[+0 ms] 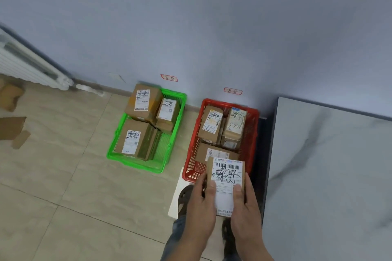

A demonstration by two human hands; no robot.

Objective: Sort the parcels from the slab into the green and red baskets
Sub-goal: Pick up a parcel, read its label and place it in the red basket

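A small cardboard parcel (227, 172) with a white label and black handwriting is held in both hands just in front of the red basket (253, 131). My left hand (200, 201) grips its left edge, and my right hand (244, 203) grips its right edge, thumbs on the label. The red basket holds three parcels. To its left, the green basket (137, 160) holds three parcels too. The grey marble slab (331, 176) lies at the right, its visible surface bare.
Both baskets stand on a beige tiled floor against a pale blue wall, each under a small red-framed tag (169, 78). A white radiator (27, 65) and loose cardboard pieces (11, 127) lie at the far left. My shoes (184, 196) stand on white paper below the parcel.
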